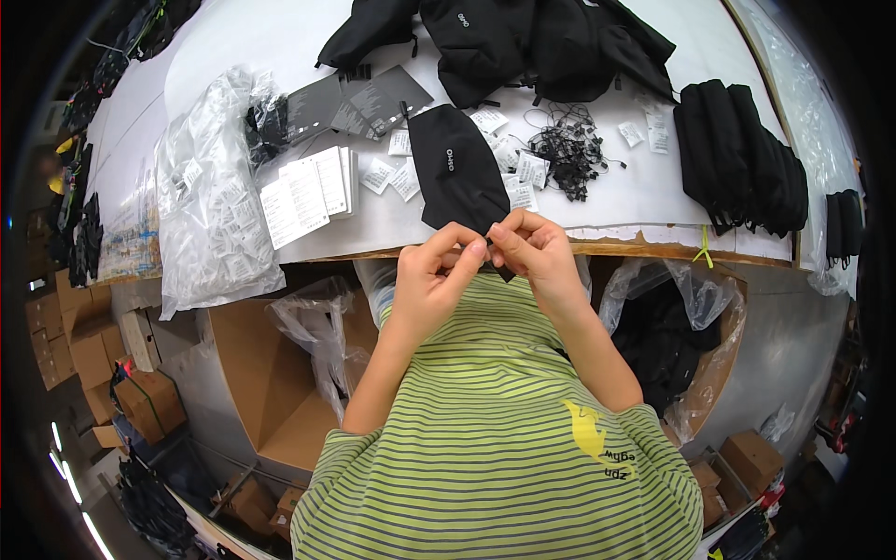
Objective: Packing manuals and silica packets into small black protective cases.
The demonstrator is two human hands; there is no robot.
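A flat black fabric pouch [459,168] with a small light print lies on the white table, its near end reaching the table edge. Over that near end both hands meet, thumbs and index fingers pinched. My left hand [437,278] is closed, and what lies between its fingertips is too small to make out. My right hand [539,254] pinches a bit of the pouch's near corner, with black material showing below its fingers. Around the pouch are small white printed tags [405,179] and a tangle of thin black cords [571,154].
Black pouches [490,47] lie along the back, with a stack of folded ones [737,154] at right. Left are a clear bag of labels [217,205], white leaflets [311,191] and dark cards [385,98]. Below the edge stand cardboard boxes [257,373], the right one [723,345] plastic-lined.
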